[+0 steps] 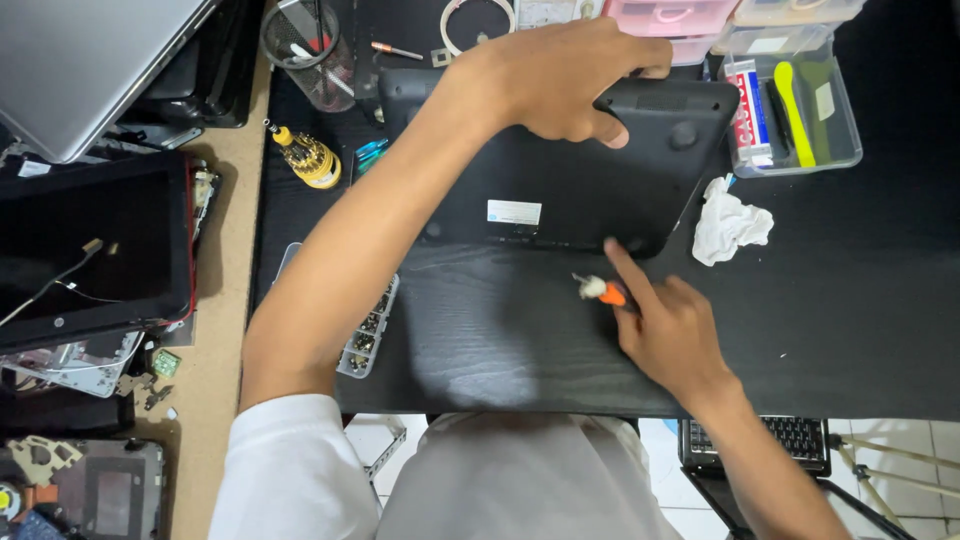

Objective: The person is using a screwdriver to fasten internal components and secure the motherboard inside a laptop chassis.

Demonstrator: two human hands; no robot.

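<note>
A black laptop (560,175) lies bottom side up on the black desk mat (850,330), with a small white sticker on its base. My left hand (560,75) reaches across and grips the laptop's far edge near its right corner. My right hand (670,325) rests on the mat at the laptop's near right corner. It holds a small orange-handled screwdriver (600,291), and its forefinger points up to the laptop's edge. The screwdriver's pale tip points left.
A crumpled white tissue (730,225) lies right of the laptop. Clear plastic boxes (795,100) stand at the back right. A yellow screwdriver (308,157) and a clear cup of tools (310,45) are at the back left. A clear screw organiser (370,335) sits under my left forearm. Dismantled laptops (90,250) fill the left.
</note>
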